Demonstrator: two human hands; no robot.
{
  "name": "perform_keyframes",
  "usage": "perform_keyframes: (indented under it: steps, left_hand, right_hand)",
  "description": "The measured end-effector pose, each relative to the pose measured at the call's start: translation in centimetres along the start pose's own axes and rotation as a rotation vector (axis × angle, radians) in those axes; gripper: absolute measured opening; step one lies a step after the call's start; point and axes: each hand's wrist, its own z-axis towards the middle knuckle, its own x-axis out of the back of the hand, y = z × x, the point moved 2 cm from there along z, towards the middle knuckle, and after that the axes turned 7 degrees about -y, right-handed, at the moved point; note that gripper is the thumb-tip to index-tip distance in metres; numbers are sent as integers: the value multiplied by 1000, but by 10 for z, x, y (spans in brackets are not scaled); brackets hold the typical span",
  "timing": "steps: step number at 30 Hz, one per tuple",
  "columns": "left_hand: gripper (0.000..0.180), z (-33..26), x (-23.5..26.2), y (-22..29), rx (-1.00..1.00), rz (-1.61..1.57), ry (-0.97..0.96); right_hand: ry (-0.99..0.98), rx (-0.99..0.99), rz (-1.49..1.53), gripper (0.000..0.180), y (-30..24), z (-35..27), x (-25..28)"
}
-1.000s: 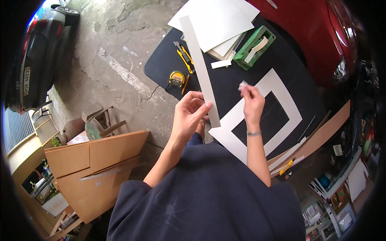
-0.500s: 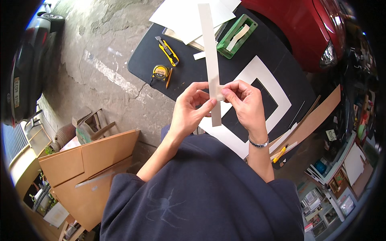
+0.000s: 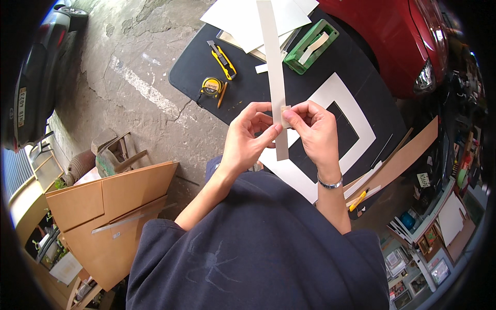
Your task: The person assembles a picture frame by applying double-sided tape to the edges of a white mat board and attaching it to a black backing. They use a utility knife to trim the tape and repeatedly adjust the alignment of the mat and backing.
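A long pale strip of card [image 3: 274, 62] stands out away from me above the dark table. My left hand [image 3: 248, 135] is closed on its near part, thumb in front and fingers behind. Between the thumb and fingers of my right hand [image 3: 315, 129] is a short beige piece of tape [image 3: 284, 114], lying against the strip's right edge. Beneath my hands a white mat frame [image 3: 356, 111] with a rectangular opening rests on the table. Farther off is a green tape dispenser [image 3: 299, 61] with a loose curl of tape on it.
On the black table [image 3: 194, 67] lie a yellow utility knife [image 3: 223, 61], a tape measure [image 3: 211, 87], a pencil [image 3: 222, 95] and stacked white sheets [image 3: 237, 20]. Another yellow cutter [image 3: 357, 200] sits by brown board strips [image 3: 408, 155] at right. Large brown panels [image 3: 119, 206] stand left; a red car [image 3: 377, 31] is close behind.
My right thumb and the piece of tape have shifted slightly onto the strip's face, where more of the tape shows. The whole view has moved a little; my left hand keeps its grip.
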Motion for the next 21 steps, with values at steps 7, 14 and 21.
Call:
perform_keyframes:
  steps: [7,14,21]
  left_hand:
    - [36,-2,-2,-7,-18,-8,3]
    - [32,-2,8,-18,-25,-90,67]
    - [19,12,47,12,-142,-39,181]
  right_hand:
    - [162,10,-234,38,6,-1,-10]
    - [-2,-40,-172,31,30,-26,-13]
    - [-400,-219,-5,16,61,-43,-12]
